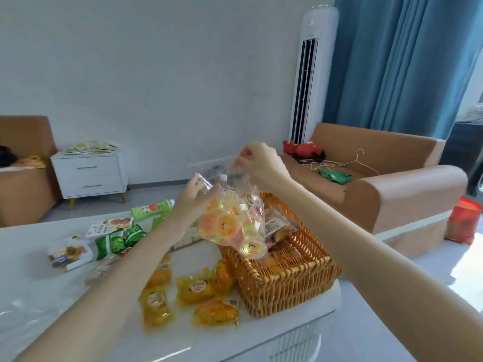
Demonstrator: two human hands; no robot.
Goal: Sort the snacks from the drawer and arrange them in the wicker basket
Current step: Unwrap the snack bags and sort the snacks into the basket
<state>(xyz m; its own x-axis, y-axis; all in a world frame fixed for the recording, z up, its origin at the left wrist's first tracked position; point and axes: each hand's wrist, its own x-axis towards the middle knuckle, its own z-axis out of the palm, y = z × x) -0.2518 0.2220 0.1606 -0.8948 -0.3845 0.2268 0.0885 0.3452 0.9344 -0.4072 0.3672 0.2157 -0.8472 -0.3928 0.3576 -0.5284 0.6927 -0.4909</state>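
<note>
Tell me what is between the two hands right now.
In the head view, a clear bag of jelly cups hangs between them: the right hand pinches its top edge, the left hand holds its side, above the wicker basket.

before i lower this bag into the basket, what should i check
1. Grip: right hand pinches the top of the clear bag of jelly cups, left hand holds its side: ok.
2. Position: the bag's lower end hangs over the wicker basket: ok.
3. Room: wrapped snacks already lie at the basket's far end, but the near part looks free: ok.
4. Bag sealed at the top: cannot tell.
5. Sorting done: yellow packets lie on the table outside the basket: not ok.
</note>
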